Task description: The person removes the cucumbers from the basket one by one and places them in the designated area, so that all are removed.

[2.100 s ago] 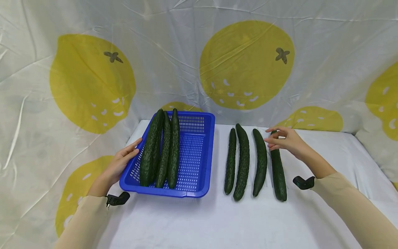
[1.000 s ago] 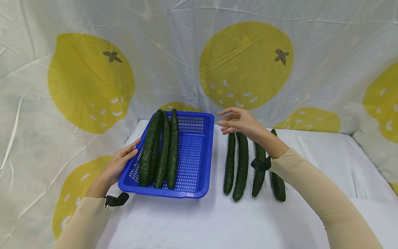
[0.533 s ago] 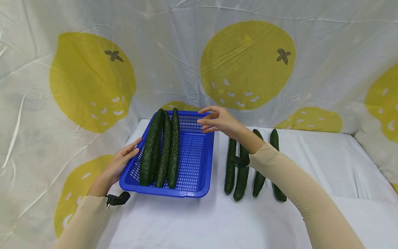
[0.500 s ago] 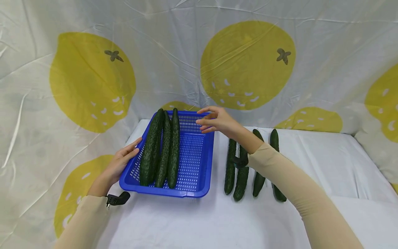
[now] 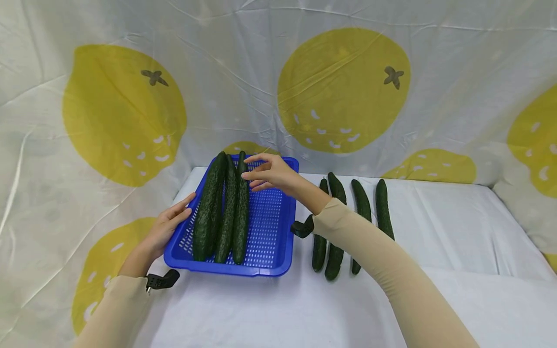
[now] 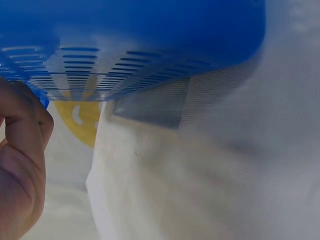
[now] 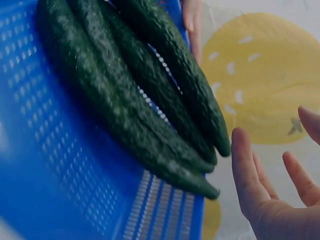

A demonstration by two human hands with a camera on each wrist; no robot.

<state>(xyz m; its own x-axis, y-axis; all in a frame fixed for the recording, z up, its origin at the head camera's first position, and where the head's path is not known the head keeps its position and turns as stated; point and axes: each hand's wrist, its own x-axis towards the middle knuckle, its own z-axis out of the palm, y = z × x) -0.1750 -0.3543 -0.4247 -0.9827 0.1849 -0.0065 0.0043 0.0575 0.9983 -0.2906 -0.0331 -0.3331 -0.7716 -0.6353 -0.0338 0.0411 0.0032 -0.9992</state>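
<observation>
My left hand (image 5: pixel 167 227) holds the left side of a blue plastic basket (image 5: pixel 230 267) by its rim; in the left wrist view its curled fingers (image 6: pixel 27 120) lie against the perforated wall. Several dark green cucumbers (image 5: pixel 208 220) lie lengthwise in the basket's left half, their far ends leaning on the back rim. Above the basket hovers my right hand (image 5: pixel 274 174), with loosely bent, spread fingers and nothing in them. Its fingertips overlap the upper part of the rightmost cucumber (image 5: pixel 241 227) in the head view. The right wrist view shows a gap between them and the cucumber ends (image 7: pixel 215 150).
Right of the basket, a row of cucumbers (image 5: pixel 334 258) lies on the white-covered table (image 5: pixel 270 309). The right forearm (image 5: pixel 374 256) crosses over them and hides parts. A white curtain (image 5: pixel 235 87) printed with yellow lemons hangs behind the table and along the left.
My right hand has moved left from the rightmost cucumber on the table, past the other cucumbers there, to above the basket. The left hand and the basket have stayed put.
</observation>
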